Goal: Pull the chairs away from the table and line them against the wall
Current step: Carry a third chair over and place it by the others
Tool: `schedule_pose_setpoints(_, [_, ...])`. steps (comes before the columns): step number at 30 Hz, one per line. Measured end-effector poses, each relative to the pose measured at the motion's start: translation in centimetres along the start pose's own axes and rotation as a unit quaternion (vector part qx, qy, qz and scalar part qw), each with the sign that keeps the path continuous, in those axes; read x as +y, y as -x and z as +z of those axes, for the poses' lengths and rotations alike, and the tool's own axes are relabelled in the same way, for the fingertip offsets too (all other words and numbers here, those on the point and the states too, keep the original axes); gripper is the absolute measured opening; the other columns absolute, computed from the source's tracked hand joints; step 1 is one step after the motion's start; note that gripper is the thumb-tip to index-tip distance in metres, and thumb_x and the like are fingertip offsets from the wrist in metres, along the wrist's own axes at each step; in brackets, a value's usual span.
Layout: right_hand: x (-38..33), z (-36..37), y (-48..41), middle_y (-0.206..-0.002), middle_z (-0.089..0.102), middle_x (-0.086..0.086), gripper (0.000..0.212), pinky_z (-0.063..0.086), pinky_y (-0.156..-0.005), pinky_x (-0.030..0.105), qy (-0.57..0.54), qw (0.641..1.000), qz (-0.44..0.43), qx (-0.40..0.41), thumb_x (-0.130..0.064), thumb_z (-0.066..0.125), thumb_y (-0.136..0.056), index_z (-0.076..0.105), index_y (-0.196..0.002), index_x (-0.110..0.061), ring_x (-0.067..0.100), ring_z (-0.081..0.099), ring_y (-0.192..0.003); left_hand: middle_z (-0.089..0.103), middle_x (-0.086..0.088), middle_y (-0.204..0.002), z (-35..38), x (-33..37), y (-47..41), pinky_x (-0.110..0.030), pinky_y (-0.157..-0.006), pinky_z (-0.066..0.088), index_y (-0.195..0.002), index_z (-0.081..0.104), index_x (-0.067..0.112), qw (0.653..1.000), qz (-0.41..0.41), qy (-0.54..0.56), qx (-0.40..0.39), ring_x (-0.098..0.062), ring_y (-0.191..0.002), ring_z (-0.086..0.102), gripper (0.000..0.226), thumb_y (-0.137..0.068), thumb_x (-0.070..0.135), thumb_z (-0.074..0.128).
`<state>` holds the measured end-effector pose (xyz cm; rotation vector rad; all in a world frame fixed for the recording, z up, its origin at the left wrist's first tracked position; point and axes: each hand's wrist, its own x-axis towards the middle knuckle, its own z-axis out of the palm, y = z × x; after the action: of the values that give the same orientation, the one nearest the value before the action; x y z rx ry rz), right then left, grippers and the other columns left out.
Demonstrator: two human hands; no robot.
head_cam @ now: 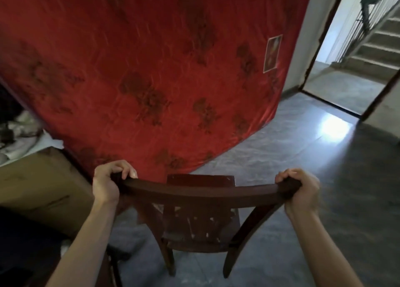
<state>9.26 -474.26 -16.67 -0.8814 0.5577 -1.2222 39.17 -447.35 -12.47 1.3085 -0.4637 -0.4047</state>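
Head view: left hand (108, 184), right hand (302, 192) grip chair (205, 193); mattress label (272, 53) illegible.

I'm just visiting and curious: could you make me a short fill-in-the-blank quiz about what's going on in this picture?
1. The left hand and the right hand each grip the top rail of a dark wooden ____.
2. The large patterned fabric ahead is coloured ____.
3. Through the open doorway on the right, a flight of ____ rises.
Missing words: chair, red, stairs.
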Motion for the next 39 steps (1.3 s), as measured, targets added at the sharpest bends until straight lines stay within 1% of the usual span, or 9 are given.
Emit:
schedule_pose_setpoints(10, [6.9, 5.2, -6.2, -0.050, 0.055, 0.008, 0.012, 0.041, -0.055, 0.030, 0.021, 1.000, 0.003, 0.018, -0.015, 0.059, -0.061, 0.064, -0.051, -0.013, 0.025, 0.049, -0.049, 0.054, -0.011, -0.050, -1.9, -2.1, -12.9, -0.025, -0.056, 0.041, -0.042, 0.048, 0.016, 0.999, 0.005, 0.000, -0.042, -0.026, -0.054, 0.049, 0.022, -0.055, 0.034, 0.051])
schedule_pose_setpoints(14, [9.4, 6.9, -5.4, -0.051, 0.057, 0.009, 0.014, 0.041, -0.057, 0.033, 0.062, 0.995, -0.041, 0.064, -0.016, 0.057, -0.062, 0.065, -0.051, -0.012, 0.027, 0.049, -0.052, 0.052, -0.013, -0.051, -3.1, -4.2, -19.4, -0.026, -0.057, 0.042, -0.043, 0.047, 0.014, 0.994, -0.011, 0.005, -0.109, -0.027, -0.055, 0.051, 0.037, -0.048, 0.046, 0.065])
schedule_pose_setpoints(17, [11.9, 8.6, -2.8, -0.052, 0.057, 0.009, 0.014, 0.040, -0.055, 0.032, 0.090, 0.986, -0.061, 0.124, -0.019, 0.059, -0.060, 0.064, -0.051, -0.009, 0.028, 0.048, -0.053, 0.052, -0.014, -0.051, -3.9, -6.3, -24.3, -0.036, -0.056, 0.035, -0.042, 0.049, 0.014, 0.984, -0.021, 0.003, -0.177, -0.029, -0.054, 0.050, 0.039, -0.049, 0.049, 0.065])
schedule_pose_setpoints(20, [14.7, 10.3, 0.6, -0.055, 0.058, 0.012, 0.017, 0.040, -0.054, 0.034, 0.127, 0.972, -0.093, 0.177, -0.013, 0.053, -0.065, 0.063, -0.054, -0.005, 0.030, 0.050, -0.055, 0.051, -0.016, -0.050, -4.9, -8.8, -28.7, -0.043, -0.060, 0.031, -0.044, 0.045, 0.007, 0.972, -0.035, 0.015, -0.231, -0.031, -0.054, 0.049, 0.043, -0.054, 0.044, 0.064])
schedule_pose_setpoints(24, [18.4, 12.2, 4.8, -0.057, 0.058, 0.012, 0.023, 0.044, -0.054, 0.030, 0.145, 0.958, -0.090, 0.232, -0.005, 0.045, -0.068, 0.064, -0.055, -0.004, 0.026, 0.053, -0.057, 0.050, -0.014, -0.050, -5.6, -12.3, -32.0, -0.045, -0.062, 0.031, -0.060, 0.047, 0.004, 0.950, -0.059, 0.021, -0.306, -0.028, -0.055, 0.048, 0.014, -0.065, 0.016, 0.041])
schedule_pose_setpoints(26, [19.9, 13.1, 6.1, -0.057, 0.057, 0.011, 0.024, 0.045, -0.055, 0.027, 0.144, 0.953, -0.085, 0.252, -0.005, 0.043, -0.066, 0.064, -0.054, -0.005, 0.025, 0.053, -0.058, 0.049, -0.014, -0.050, -6.3, -14.0, -33.1, -0.043, -0.063, 0.032, -0.062, 0.047, 0.002, 0.937, -0.084, 0.041, -0.337, -0.028, -0.055, 0.048, 0.018, -0.065, 0.019, 0.044])
schedule_pose_setpoints(30, [20.7, 14.3, 7.5, -0.059, 0.057, 0.011, 0.026, 0.043, -0.060, 0.029, 0.167, 0.953, -0.083, 0.237, -0.004, 0.042, -0.070, 0.063, -0.055, -0.009, 0.026, 0.051, -0.062, 0.051, -0.015, -0.053, -7.5, -15.1, -35.3, -0.031, -0.070, 0.044, -0.062, 0.047, 0.004, 0.910, -0.110, 0.063, -0.396, -0.029, -0.058, 0.048, 0.040, -0.063, 0.042, 0.061])
schedule_pose_setpoints(34, [20.7, 14.9, 9.1, -0.062, 0.049, 0.012, 0.022, 0.036, -0.064, 0.035, 0.176, 0.961, -0.041, 0.207, -0.007, 0.040, -0.070, 0.056, -0.057, -0.012, 0.027, 0.043, -0.065, 0.051, -0.013, -0.053, -9.0, -15.2, -35.2, -0.031, -0.074, 0.044, -0.062, 0.047, 0.005, 0.900, -0.113, 0.051, -0.419, -0.029, -0.060, 0.048, 0.019, -0.067, 0.022, 0.048])
schedule_pose_setpoints(39, [21.7, 15.5, 13.2, -0.065, 0.046, 0.014, 0.014, 0.034, -0.067, 0.038, 0.187, 0.964, 0.028, 0.185, -0.009, 0.041, -0.067, 0.051, -0.057, -0.010, 0.027, 0.044, -0.068, 0.051, -0.011, -0.052, -12.8, -15.0, -33.4, -0.029, -0.075, 0.044, -0.060, 0.050, 0.006, 0.889, -0.122, 0.028, -0.441, -0.029, -0.063, 0.045, 0.022, -0.061, 0.028, 0.047])
